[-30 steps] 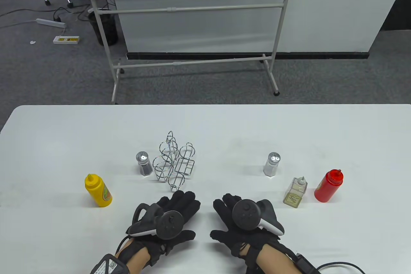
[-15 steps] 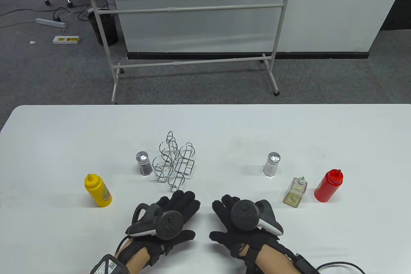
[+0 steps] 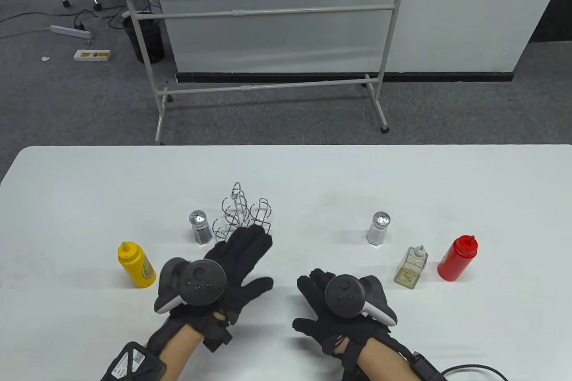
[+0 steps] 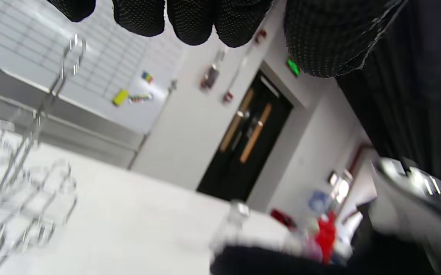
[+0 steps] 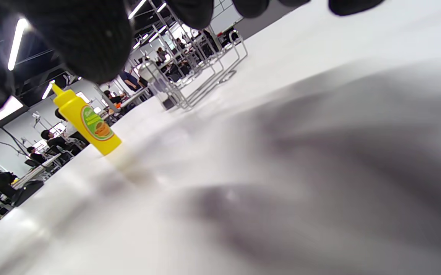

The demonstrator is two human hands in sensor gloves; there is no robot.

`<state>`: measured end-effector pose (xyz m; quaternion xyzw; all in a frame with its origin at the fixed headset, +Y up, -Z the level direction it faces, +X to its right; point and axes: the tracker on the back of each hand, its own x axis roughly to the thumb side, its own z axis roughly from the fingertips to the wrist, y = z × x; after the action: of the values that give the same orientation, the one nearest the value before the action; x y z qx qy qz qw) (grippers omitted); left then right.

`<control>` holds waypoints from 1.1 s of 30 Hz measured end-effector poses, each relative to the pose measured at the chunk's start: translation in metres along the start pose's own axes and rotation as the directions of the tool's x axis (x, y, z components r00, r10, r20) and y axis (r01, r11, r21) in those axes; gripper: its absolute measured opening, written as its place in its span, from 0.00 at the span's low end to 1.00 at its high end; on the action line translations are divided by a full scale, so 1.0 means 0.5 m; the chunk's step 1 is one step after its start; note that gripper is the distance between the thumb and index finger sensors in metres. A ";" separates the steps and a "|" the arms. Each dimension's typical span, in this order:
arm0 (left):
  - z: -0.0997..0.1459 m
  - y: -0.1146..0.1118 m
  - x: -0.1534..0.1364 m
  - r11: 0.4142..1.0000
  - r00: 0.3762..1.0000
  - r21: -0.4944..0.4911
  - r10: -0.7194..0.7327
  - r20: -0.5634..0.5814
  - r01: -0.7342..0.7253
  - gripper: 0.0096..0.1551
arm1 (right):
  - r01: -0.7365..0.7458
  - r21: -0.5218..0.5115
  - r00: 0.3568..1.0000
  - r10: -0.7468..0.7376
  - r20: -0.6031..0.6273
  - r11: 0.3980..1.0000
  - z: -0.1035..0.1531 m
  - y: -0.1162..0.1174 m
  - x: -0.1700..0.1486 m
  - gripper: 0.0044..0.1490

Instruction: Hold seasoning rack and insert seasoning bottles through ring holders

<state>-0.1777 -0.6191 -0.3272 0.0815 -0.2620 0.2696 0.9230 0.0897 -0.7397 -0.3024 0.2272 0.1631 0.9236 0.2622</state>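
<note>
From above, my left hand [image 3: 232,260] reaches over the near rings of the wire seasoning rack [image 3: 239,213], fingers stretched flat and grasping nothing; I cannot tell whether they touch the wire. The rack stands upright on the white table [image 3: 313,175], with the pepper shaker [image 3: 200,228] just beside it on the left and the yellow mustard bottle [image 3: 136,265] nearer me. My right hand [image 3: 333,305] lies spread and empty, well apart from the salt shaker [image 3: 379,228], oil bottle [image 3: 411,266] and red ketchup bottle [image 3: 458,258].

My left wrist camera shows my fingertips [image 4: 192,23] loose above the blurred rack [image 4: 21,172].

My right wrist camera shows the mustard bottle [image 5: 86,122] upright and the rack [image 5: 205,72] beyond it, my fingers [image 5: 83,38] holding nothing.
</note>
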 end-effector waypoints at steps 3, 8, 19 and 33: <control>-0.066 0.066 -0.013 0.998 0.994 0.039 -0.034 -0.101 0.038 0.49 | 0.007 -0.010 1.000 -0.007 0.005 1.000 0.002 -0.005 0.002 0.60; -0.169 0.093 -0.089 0.989 0.924 0.050 -0.110 -0.365 0.137 0.50 | 0.005 -0.020 1.000 -0.004 0.013 1.000 0.007 -0.012 0.005 0.60; -0.192 -0.049 -0.192 0.980 0.775 -0.098 -0.197 -0.600 0.173 0.50 | 0.001 -0.007 1.000 -0.001 0.014 1.000 0.008 -0.014 0.005 0.60; -0.186 -0.100 -0.179 0.971 0.693 0.027 -0.151 -0.705 0.239 0.28 | 0.003 -0.005 1.000 -0.003 0.016 1.000 0.009 -0.016 0.007 0.60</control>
<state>-0.1741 -0.6746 -0.4540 0.0547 0.1322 0.1956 0.9702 0.0928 -0.7304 -0.3009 0.2338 0.1592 0.9217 0.2655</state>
